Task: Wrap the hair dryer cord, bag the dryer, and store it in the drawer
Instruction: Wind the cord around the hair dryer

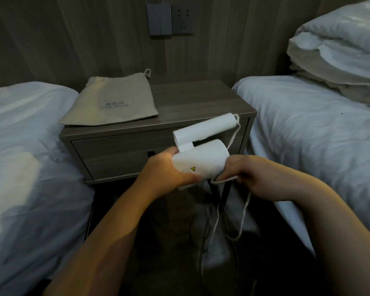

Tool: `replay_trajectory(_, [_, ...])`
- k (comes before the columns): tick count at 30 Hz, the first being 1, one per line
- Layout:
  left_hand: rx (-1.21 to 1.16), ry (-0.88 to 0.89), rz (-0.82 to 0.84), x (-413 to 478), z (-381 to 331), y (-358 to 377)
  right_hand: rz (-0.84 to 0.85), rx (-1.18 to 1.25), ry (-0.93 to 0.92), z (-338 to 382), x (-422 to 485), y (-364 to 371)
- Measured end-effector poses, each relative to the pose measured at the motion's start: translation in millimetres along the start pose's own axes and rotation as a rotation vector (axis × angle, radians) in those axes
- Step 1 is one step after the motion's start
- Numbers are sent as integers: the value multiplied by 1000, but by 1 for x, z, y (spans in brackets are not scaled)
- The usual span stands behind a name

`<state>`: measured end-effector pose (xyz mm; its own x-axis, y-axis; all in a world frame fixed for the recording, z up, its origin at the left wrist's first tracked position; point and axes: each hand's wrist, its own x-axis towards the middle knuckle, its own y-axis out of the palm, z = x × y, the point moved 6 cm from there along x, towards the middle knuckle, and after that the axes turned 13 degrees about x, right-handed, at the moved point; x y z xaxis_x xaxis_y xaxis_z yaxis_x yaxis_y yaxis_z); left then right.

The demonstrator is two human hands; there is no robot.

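White hair dryer (201, 161) gripped by left hand (165, 169) | right hand (250, 176) pinches cord (224, 180)

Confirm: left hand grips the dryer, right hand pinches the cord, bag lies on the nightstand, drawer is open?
Not quite: the head view shows the drawer closed. The rest holds: left hand grips the dryer, right hand pinches the cord, bag lies on the nightstand.
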<state>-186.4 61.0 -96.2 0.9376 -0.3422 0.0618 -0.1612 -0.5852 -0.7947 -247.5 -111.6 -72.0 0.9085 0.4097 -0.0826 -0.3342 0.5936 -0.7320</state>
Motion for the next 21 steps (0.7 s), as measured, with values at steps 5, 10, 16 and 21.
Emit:
replay_trajectory(5, [133, 91, 129, -4, -8, 14, -354, -96, 35, 6, 6, -11])
replay_trajectory(10, [269, 118, 189, -4, -3, 21, -473, -252, 225, -2, 4, -12])
replay_trajectory(16, [388, 163, 271, -5, -3, 24, -467, -299, 304, -9, 2, -18])
replay_trajectory(21, [334, 212, 380, -10, -3, 30, -336, 30, 151, -13, 3, -19])
